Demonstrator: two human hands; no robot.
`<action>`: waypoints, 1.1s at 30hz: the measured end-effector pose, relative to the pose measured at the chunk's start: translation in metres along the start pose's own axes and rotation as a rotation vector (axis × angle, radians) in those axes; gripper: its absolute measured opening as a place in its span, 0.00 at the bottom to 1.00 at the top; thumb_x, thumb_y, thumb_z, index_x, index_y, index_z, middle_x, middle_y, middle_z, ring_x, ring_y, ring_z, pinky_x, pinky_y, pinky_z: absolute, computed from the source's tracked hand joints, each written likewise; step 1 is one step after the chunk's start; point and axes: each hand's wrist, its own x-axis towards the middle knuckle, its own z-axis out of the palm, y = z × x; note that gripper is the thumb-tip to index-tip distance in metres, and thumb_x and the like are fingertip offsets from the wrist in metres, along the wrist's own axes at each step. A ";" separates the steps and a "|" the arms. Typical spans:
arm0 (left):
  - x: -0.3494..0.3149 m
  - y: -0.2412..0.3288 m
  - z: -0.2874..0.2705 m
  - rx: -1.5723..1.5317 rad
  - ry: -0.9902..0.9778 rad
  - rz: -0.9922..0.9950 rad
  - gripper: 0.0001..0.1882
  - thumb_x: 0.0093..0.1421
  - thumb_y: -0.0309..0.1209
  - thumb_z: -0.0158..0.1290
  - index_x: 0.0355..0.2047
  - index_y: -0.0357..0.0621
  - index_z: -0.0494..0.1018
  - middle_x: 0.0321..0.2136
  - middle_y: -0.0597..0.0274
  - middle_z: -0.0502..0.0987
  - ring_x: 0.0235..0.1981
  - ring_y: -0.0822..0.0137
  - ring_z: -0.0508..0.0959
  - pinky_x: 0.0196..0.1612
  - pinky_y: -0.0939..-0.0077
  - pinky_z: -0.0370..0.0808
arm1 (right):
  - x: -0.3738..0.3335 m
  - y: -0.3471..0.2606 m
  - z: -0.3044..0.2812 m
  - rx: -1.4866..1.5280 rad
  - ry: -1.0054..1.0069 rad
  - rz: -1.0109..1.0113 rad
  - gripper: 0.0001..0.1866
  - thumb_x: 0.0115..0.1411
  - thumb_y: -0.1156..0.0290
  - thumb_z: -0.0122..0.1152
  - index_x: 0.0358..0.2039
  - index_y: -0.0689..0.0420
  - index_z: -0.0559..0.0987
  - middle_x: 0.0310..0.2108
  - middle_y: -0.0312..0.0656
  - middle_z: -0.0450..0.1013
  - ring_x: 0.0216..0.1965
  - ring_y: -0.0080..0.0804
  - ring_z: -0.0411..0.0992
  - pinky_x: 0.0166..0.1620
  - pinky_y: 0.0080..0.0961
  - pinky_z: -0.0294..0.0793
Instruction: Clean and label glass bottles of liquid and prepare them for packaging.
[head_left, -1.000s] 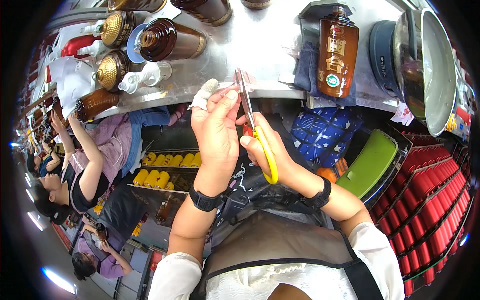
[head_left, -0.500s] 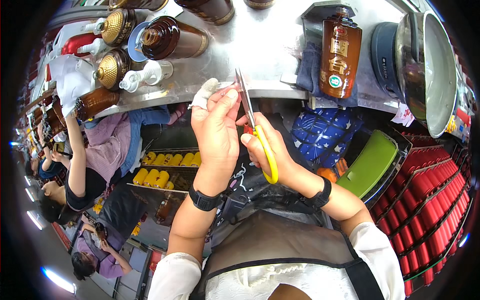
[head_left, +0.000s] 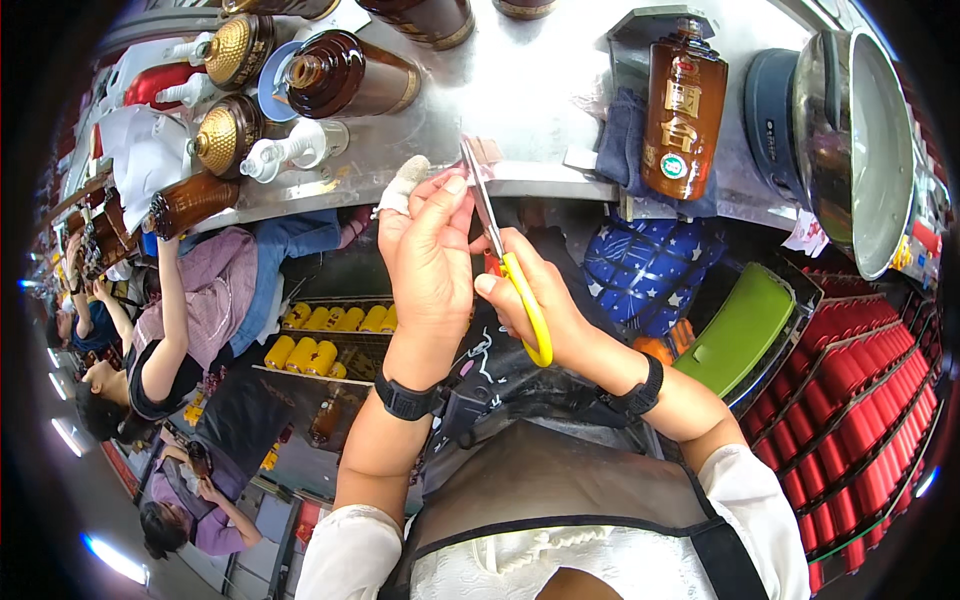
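My right hand point(head_left: 535, 290) grips a pair of scissors point(head_left: 524, 310) with yellow handles, its blades pointing away from me over the near edge of the table. Between the fingertips of my left hand point(head_left: 430, 250) is a small thin see-through piece, largely hidden by the fingers. One finger of that hand wears a whitish finger cover point(head_left: 404, 183). The blades cross right beside these fingertips. Just past them shows a small pinkish-brown scrap point(head_left: 484, 150); I cannot tell whether it joins the held piece.
On the metal table point(head_left: 520, 90), a brown glass bottle point(head_left: 684, 115) lies on a dark cloth point(head_left: 622, 140). A metal pan point(head_left: 870, 150) stands at the right. Brown bottles point(head_left: 355, 75), gold-domed caps point(head_left: 222, 138) and a white pump bottle point(head_left: 297, 148) crowd the left. Co-workers point(head_left: 165, 350) sit beyond.
Both hands and the scissors have shifted very slightly left. The blades look closer together, and the pinkish-brown scrap shows more clearly past them. A co-worker's arm at the left has moved.
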 end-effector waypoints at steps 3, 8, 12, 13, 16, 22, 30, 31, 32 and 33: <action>0.005 0.005 -0.003 0.023 0.014 0.001 0.20 0.59 0.16 0.54 0.51 0.34 0.64 0.39 0.52 0.78 0.44 0.59 0.80 0.53 0.65 0.78 | -0.001 -0.005 -0.003 -0.054 -0.059 0.041 0.17 0.62 0.67 0.60 0.49 0.58 0.68 0.22 0.40 0.68 0.25 0.26 0.69 0.31 0.25 0.69; 0.015 0.018 -0.009 -0.008 -0.038 0.005 0.28 0.57 0.13 0.54 0.56 0.37 0.57 0.41 0.52 0.74 0.43 0.62 0.79 0.51 0.67 0.78 | -0.012 0.003 -0.020 -0.103 -0.200 0.021 0.18 0.62 0.69 0.61 0.50 0.58 0.68 0.24 0.40 0.68 0.27 0.25 0.69 0.33 0.25 0.70; 0.021 0.028 -0.009 0.066 -0.096 -0.002 0.32 0.55 0.12 0.55 0.57 0.36 0.53 0.43 0.51 0.72 0.44 0.57 0.79 0.52 0.63 0.79 | -0.022 -0.004 -0.043 -0.103 -0.292 0.036 0.18 0.61 0.68 0.60 0.49 0.58 0.69 0.26 0.37 0.65 0.29 0.24 0.66 0.35 0.25 0.68; 0.020 0.029 -0.008 0.118 -0.101 0.008 0.34 0.55 0.12 0.55 0.58 0.36 0.53 0.43 0.52 0.71 0.44 0.58 0.79 0.51 0.63 0.79 | -0.025 -0.009 -0.045 -0.079 -0.282 0.077 0.18 0.61 0.68 0.60 0.49 0.58 0.70 0.27 0.36 0.65 0.30 0.24 0.65 0.36 0.24 0.67; 0.018 0.034 -0.006 0.208 -0.107 0.024 0.37 0.54 0.13 0.57 0.60 0.37 0.51 0.44 0.52 0.69 0.42 0.58 0.80 0.47 0.64 0.82 | -0.023 -0.020 -0.048 -0.092 -0.258 0.083 0.17 0.61 0.68 0.60 0.49 0.57 0.70 0.27 0.36 0.64 0.30 0.23 0.64 0.35 0.24 0.67; 0.015 0.034 -0.005 0.271 -0.153 0.034 0.33 0.53 0.13 0.58 0.57 0.39 0.57 0.44 0.53 0.72 0.41 0.62 0.79 0.47 0.66 0.80 | -0.018 -0.017 -0.049 -0.091 -0.266 0.076 0.17 0.61 0.69 0.60 0.49 0.57 0.70 0.28 0.36 0.65 0.31 0.22 0.66 0.36 0.23 0.68; 0.018 0.041 -0.010 0.386 -0.226 -0.053 0.39 0.52 0.13 0.58 0.62 0.38 0.53 0.46 0.50 0.72 0.43 0.62 0.79 0.47 0.70 0.81 | -0.021 -0.015 -0.054 -0.029 -0.317 0.158 0.16 0.61 0.70 0.60 0.49 0.58 0.70 0.31 0.37 0.66 0.33 0.23 0.67 0.39 0.23 0.69; 0.018 0.042 -0.008 0.408 -0.236 -0.076 0.40 0.52 0.12 0.58 0.63 0.38 0.53 0.46 0.49 0.72 0.43 0.62 0.79 0.47 0.70 0.81 | -0.022 -0.013 -0.055 -0.051 -0.324 0.151 0.16 0.61 0.71 0.60 0.48 0.58 0.70 0.31 0.37 0.66 0.33 0.23 0.67 0.39 0.23 0.69; 0.019 0.043 -0.008 0.430 -0.245 -0.099 0.40 0.52 0.12 0.58 0.63 0.38 0.52 0.46 0.49 0.72 0.43 0.63 0.79 0.47 0.70 0.81 | -0.022 -0.013 -0.057 -0.072 -0.331 0.143 0.16 0.61 0.71 0.60 0.48 0.58 0.70 0.31 0.37 0.66 0.33 0.23 0.67 0.39 0.23 0.69; 0.019 0.044 -0.009 0.429 -0.242 -0.099 0.40 0.52 0.12 0.58 0.63 0.38 0.52 0.46 0.49 0.72 0.43 0.63 0.79 0.47 0.70 0.81 | -0.022 -0.013 -0.058 -0.072 -0.333 0.145 0.16 0.61 0.71 0.60 0.48 0.58 0.70 0.31 0.37 0.66 0.33 0.23 0.67 0.39 0.23 0.69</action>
